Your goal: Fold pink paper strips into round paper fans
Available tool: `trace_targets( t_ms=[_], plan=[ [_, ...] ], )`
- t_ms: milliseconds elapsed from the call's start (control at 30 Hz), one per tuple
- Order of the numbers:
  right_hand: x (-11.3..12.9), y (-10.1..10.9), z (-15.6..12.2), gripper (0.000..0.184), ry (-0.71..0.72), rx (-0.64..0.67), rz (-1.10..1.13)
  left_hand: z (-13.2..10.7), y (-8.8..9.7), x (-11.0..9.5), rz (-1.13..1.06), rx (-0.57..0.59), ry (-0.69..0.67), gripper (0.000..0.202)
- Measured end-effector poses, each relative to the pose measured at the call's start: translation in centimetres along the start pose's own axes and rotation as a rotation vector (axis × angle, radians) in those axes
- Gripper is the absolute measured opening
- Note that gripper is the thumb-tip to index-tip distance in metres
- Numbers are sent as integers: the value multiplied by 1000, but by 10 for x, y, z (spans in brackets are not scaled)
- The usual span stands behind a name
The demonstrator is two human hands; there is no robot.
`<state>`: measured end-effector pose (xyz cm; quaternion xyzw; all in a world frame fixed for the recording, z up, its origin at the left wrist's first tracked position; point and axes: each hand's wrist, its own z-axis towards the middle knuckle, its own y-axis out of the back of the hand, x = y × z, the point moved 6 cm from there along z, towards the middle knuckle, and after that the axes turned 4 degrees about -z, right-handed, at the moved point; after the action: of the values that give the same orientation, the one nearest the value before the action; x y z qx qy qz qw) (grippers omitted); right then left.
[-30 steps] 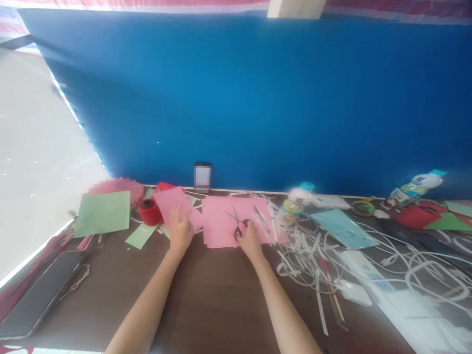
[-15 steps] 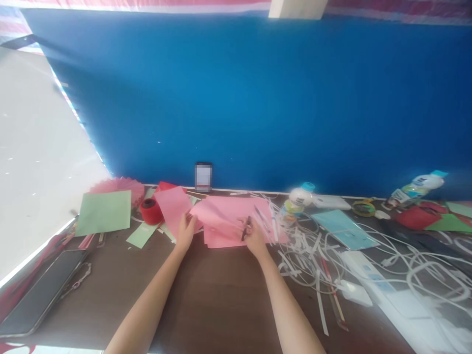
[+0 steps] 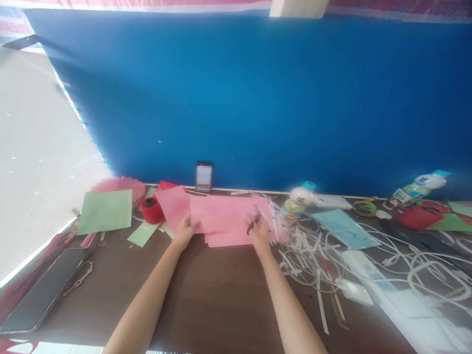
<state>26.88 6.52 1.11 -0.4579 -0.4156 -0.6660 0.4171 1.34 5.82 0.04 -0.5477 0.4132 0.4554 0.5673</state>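
Note:
A pink paper sheet (image 3: 217,211) lies across the dark desk in front of me, with more pink paper (image 3: 224,240) under its lower edge. My left hand (image 3: 185,232) pinches the sheet at its lower left corner. In my right hand (image 3: 260,236) is a pair of scissors (image 3: 251,226) with dark handles, over the right part of the pink paper. Its blades are small and blurred, so I cannot tell whether they touch the sheet. Another pink piece (image 3: 173,204) slants behind my left hand, beside a red tape roll (image 3: 152,211).
Green paper (image 3: 105,211) and a phone (image 3: 44,290) lie at the left. A second small device (image 3: 204,177) leans on the blue panel. To the right are a bottle (image 3: 300,199), tangled white cables (image 3: 309,265), paper strips, a blue sheet (image 3: 344,228) and a power strip (image 3: 368,270).
The pink sheet lies flatter, its left edge lower. My left hand has shifted slightly with it. My right hand has turned the scissors and moved them a little to the right.

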Motion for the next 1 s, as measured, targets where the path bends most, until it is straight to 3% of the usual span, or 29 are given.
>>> trace_targets(
  t_ms=[133,333,500,733,867,1000],
  plan=[
    [-14,2,2,30,-80,-60,103,2,10,-2,215,-129,-110,49],
    [-19,-2,2,33,-81,-20,119,-2,-1,-11,54,20,-131,56],
    [-23,-6,1,39,-136,3,144,-2,0,-15,-27,-31,-120,50],
    [-26,-10,0,39,-162,64,141,3,9,-8,104,-54,-89,39],
    [-30,-10,2,39,-151,64,93,6,18,-7,214,-141,-91,36],
    [-35,-10,3,40,-112,80,55,7,32,-6,488,-296,-101,37]
  ],
)
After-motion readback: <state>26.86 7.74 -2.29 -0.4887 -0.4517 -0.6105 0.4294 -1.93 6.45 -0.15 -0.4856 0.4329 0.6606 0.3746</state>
